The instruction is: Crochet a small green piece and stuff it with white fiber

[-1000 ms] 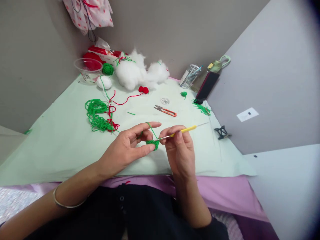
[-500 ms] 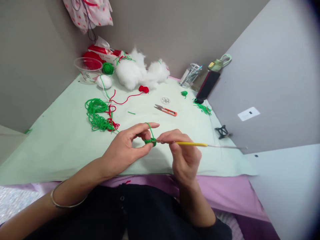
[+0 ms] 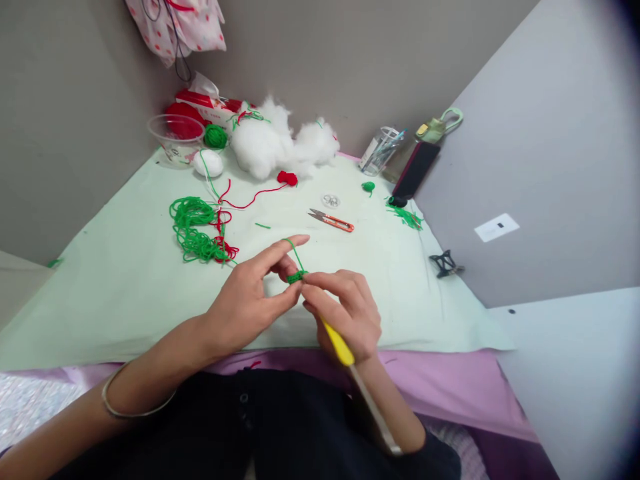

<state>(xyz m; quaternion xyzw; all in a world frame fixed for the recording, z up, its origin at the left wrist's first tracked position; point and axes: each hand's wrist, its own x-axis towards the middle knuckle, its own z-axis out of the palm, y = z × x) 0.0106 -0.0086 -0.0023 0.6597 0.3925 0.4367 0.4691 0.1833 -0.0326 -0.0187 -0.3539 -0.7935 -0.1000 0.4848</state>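
Between the thumb and fingers of my left hand (image 3: 250,290) is a small green crochet piece (image 3: 296,277). From it a strand of green yarn (image 3: 295,253) runs up over my raised left index finger. My right hand (image 3: 347,313) is closed around a crochet hook (image 3: 339,343) with a yellow grip. Its metal shaft slants down toward my right forearm. The right fingertips meet the green piece, and they hide the hook's working tip. Beyond the hands lie orange-handled thread snips (image 3: 331,220) and a short green yarn scrap (image 3: 263,226).
A tangle of green yarn (image 3: 195,230) with red strands lies at left. White stuffing (image 3: 263,137), a clear tub (image 3: 175,150) and a green yarn ball (image 3: 216,137) stand at the back. A phone (image 3: 416,170) leans on a bottle (image 3: 433,127) at right, near a black stand (image 3: 445,264).
My right hand has moved left and turned, so the hook swung from nearly level to slanting down toward me. My left hand and the green piece shifted slightly left and up.
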